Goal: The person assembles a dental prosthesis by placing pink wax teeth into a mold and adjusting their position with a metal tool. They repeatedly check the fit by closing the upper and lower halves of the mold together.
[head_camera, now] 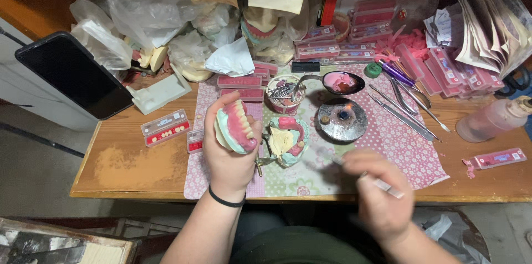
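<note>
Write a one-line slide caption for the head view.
Left hand grips a pink wax denture while the blurred right hand holds a slim tool near a small burner.

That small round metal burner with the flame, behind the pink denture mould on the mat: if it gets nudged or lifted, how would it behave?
The burner looks low and wide, so it probably slides rather than tips. Its shiny metal rim may be slippery, and likely hot, since a small flame burns at its centre. The patterned mat under it could drag with a push.
</note>
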